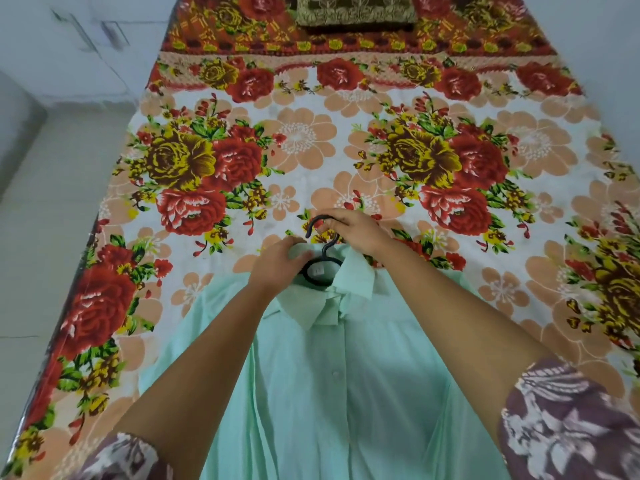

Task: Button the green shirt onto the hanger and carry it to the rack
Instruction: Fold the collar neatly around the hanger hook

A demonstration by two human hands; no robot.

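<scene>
Hanger arms hidden inside green shirt

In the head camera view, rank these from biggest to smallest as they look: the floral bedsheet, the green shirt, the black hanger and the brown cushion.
1. floral bedsheet
2. green shirt
3. brown cushion, though far off and cut by the frame edge
4. black hanger, mostly hidden inside the collar

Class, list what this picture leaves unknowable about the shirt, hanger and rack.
Head view only:
- Arms of the hanger: hidden inside the green shirt.
- Its hem: cut off by the bottom edge.
- The buttons: too faint to tell if fastened.
- The rack: out of frame.
</scene>
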